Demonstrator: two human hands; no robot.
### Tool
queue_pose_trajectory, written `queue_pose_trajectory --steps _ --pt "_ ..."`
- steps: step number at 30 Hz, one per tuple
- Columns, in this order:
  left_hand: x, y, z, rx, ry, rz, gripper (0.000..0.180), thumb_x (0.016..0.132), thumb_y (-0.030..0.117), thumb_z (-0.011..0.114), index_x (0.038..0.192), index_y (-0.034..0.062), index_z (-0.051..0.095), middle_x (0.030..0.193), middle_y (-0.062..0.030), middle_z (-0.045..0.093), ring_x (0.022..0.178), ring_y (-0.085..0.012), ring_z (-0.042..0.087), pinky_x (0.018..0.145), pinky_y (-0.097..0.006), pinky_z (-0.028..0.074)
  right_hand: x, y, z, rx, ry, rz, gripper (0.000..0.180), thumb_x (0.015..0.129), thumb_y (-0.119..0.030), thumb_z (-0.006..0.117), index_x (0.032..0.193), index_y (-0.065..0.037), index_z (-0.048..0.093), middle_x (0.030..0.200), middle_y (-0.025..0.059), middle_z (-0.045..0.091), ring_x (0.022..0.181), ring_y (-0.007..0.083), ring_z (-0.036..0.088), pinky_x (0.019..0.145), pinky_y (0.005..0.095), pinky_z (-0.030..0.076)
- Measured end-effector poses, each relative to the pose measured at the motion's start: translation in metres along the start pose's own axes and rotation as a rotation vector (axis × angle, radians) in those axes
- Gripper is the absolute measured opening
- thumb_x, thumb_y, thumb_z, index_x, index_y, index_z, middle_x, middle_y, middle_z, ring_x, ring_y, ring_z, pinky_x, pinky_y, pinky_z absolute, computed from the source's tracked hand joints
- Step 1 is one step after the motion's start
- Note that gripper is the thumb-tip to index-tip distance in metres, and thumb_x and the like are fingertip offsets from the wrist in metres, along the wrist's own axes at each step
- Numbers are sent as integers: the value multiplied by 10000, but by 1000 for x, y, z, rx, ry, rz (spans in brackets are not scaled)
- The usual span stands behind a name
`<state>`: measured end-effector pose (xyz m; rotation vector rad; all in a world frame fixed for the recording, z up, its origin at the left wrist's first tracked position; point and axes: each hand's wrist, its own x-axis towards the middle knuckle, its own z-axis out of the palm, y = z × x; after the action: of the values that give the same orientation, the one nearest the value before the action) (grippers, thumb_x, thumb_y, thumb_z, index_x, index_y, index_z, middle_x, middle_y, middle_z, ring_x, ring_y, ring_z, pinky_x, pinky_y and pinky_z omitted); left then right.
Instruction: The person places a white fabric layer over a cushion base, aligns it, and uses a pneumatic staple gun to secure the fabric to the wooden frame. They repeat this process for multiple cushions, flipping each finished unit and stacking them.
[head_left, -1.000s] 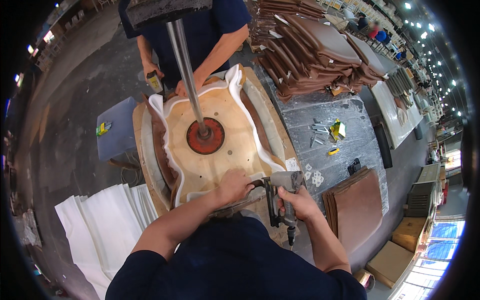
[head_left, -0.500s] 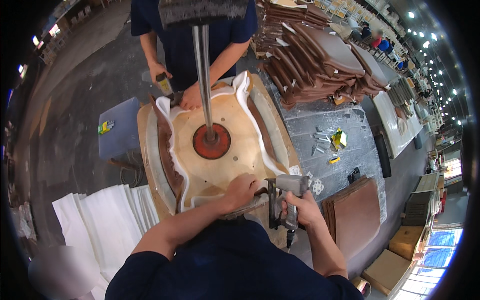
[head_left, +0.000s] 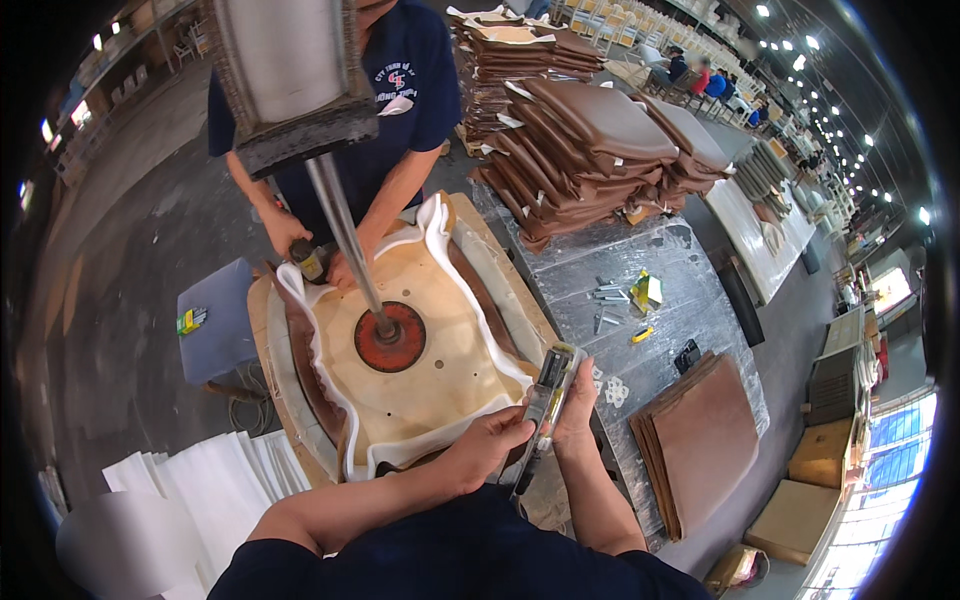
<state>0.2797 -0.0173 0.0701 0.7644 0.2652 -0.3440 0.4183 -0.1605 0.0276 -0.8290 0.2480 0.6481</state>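
At the left of the frame, a small green-and-yellow box (head_left: 190, 320) lies on a blue box (head_left: 218, 350). At upper left, a co-worker's dark shirt (head_left: 425, 75) bears white lettering around a red-and-white emblem. Near the centre, the wooden seat (head_left: 450, 325) sits beneath a red disc (head_left: 405, 350), its white-padded lower edge close to your hands. Your left hand (head_left: 490, 445), below centre, has curled fingers against the nail gun; you can't tell whether they grip it. The nail gun (head_left: 547, 400) lies between your hands, tilted, and your right hand (head_left: 574, 408) is wrapped around it.
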Motion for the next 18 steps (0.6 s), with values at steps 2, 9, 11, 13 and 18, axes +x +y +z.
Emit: queue_pose_trajectory --steps 2,9,11,13,18 --pt "-1 -2 -1 43 -9 -14 315 1171 200 625 1442 56 695 1256 25 742 1127 -79 666 1021 -292 536 1 -1 0 13 8 23 794 971 -915 517 994 -139 686 733 74 639 561 266 629 505 445 555" --pt "9 1 7 -32 -135 -282 528 1202 473 490 1570 103 571 1384 -27 711 1125 -208 743 1004 -384 591 -9 -6 -18 98 -12 115 850 945 -938 530 893 -95 625 684 19 465 549 178 426 522 357 376" --pt "16 7 20 -145 -125 -389 659 1192 611 386 1565 101 569 1394 -85 707 1086 -325 766 1003 -492 613 -11 -9 -31 91 -39 70 870 945 -940 525 925 -76 624 712 33 483 597 185 457 540 352 406" --pt "33 -4 36 -92 -120 -489 627 1195 576 414 1566 95 567 1411 -91 699 1098 -324 762 1009 -501 612 -13 -12 -53 39 41 5 900 938 -949 522 947 -55 626 742 49 509 625 201 477 559 365 438" --pt "74 -65 52 -112 -198 -578 506 1099 88 583 1602 97 525 1451 -73 632 1137 -267 733 1024 -475 614 -33 -72 -168 -258 173 176 887 1023 -859 507 1048 6 704 930 155 743 729 279 702 642 432 575"
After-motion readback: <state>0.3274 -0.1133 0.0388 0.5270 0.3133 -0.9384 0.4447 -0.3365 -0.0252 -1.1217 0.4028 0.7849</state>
